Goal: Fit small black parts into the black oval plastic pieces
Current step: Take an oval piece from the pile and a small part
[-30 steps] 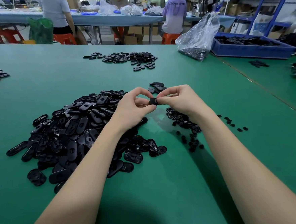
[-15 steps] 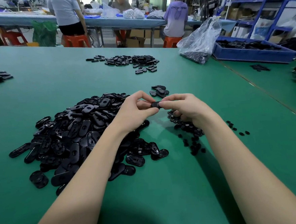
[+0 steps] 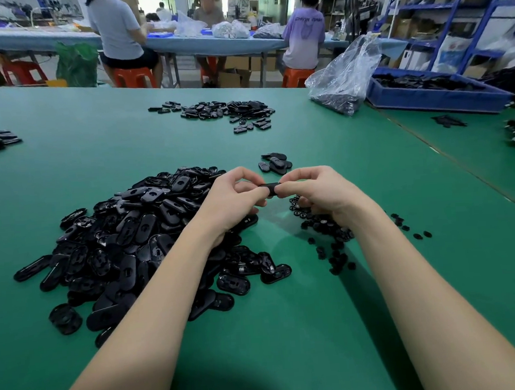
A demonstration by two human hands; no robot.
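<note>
A black oval plastic piece (image 3: 269, 189) is held edge-on above the green table (image 3: 290, 329). My left hand (image 3: 230, 201) pinches its left end and my right hand (image 3: 317, 190) pinches its right end. A big heap of black oval pieces (image 3: 131, 234) lies to the left under my left forearm. A scatter of small black parts (image 3: 329, 238) lies under and behind my right wrist. Whether a small part sits in the held piece is hidden by my fingers.
A few oval pieces (image 3: 275, 163) lie just beyond my hands, and another pile (image 3: 226, 111) sits farther back. A clear plastic bag (image 3: 344, 79) and a blue bin (image 3: 435, 94) stand at the back right. People sit at a far table.
Both hands stay together on the oval piece. More of the piece shows between the fingertips now. The view has shifted a little.
</note>
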